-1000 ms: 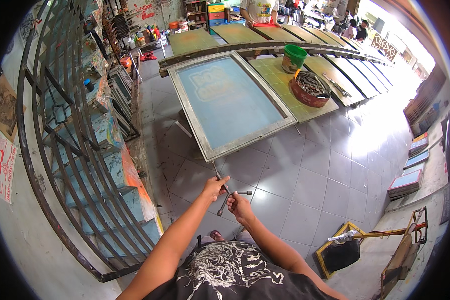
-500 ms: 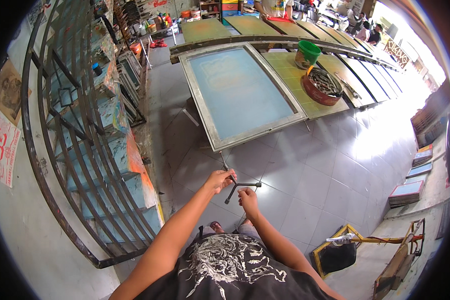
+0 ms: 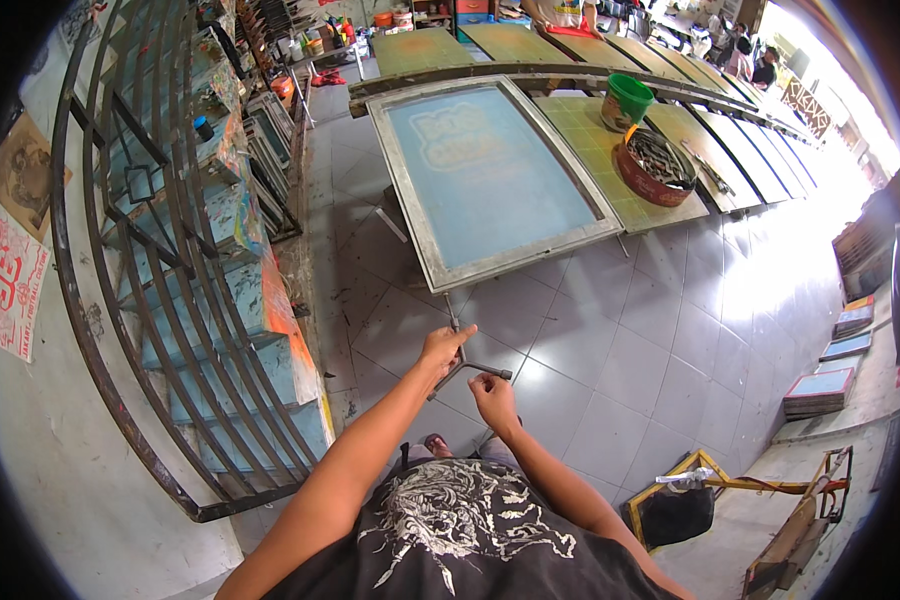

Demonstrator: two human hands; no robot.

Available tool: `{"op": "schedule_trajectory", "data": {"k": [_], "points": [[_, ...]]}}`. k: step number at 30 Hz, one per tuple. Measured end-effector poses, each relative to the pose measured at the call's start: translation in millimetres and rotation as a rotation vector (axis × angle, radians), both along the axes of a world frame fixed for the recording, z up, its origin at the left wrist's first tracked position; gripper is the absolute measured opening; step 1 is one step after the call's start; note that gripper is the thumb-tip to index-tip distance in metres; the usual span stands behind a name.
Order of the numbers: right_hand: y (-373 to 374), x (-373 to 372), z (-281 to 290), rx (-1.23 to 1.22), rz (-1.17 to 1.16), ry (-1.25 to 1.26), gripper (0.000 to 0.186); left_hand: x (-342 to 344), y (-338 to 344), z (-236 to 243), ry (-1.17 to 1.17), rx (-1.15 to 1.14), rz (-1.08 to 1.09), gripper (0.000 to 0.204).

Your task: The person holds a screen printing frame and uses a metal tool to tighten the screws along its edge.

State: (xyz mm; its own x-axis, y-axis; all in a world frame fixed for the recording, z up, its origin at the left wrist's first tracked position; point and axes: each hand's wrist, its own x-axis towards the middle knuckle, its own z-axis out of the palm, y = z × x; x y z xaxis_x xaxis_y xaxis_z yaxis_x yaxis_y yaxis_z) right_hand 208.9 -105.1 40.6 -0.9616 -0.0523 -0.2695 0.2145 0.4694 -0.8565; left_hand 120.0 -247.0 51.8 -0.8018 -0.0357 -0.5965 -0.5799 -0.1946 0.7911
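Observation:
My left hand is wrapped round one leg of a dark metal three-way socket wrench. The far leg points up to the near left corner of a framed printing screen with pale blue mesh; whether it touches the corner I cannot tell. My right hand is closed, its fingertips bunched right by the wrench's right leg. What those fingers hold, if anything, is hidden. On the mesh a faint block design shows.
Flat boards run in rows to the right, carrying a green bucket and a round red tin of tools. Metal railing and painted steps stand left. Another person is at the far boards. A yellow frame lies lower right.
The wrench has turned a little, its legs now lying farther left. My left hand has shifted slightly up along it, and my right hand has come closer to its right leg.

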Motion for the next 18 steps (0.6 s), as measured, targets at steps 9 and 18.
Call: {"op": "schedule_trajectory", "data": {"k": [9,18], "points": [[17,-4,14,-1.279,-0.296,-0.612,0.032,-3,4,-5,-0.119,0.044,-0.061,0.041],[30,-31,-18,-1.388,-0.130,-1.017,0.044,16,-9,1,0.015,0.373,-0.025,0.024]]}}
